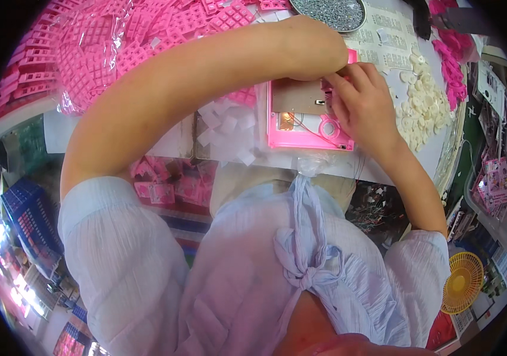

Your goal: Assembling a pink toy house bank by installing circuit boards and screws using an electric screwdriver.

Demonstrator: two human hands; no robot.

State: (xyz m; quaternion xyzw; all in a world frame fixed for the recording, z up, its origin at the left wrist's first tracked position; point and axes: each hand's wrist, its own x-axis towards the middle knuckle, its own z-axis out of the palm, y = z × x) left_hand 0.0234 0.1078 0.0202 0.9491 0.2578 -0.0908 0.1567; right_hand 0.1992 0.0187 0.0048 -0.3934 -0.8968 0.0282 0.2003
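Right hand (363, 98) curled, fingertips pinching at upper right corner of pink plastic casing (307, 139). Left hand (324, 56) bent over casing's top edge; its grip cannot be told. Casing flat on counter (425, 160), white discs (422, 107) just right, pink frames (117, 41) heaped well left.

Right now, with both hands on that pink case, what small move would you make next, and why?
Probably press the brown board flat into the pink case. The right hand has its fingertips at the board's right edge, the left hand lies across the case's top, and thin wires run loose to a round part below, so the board looks not yet seated.
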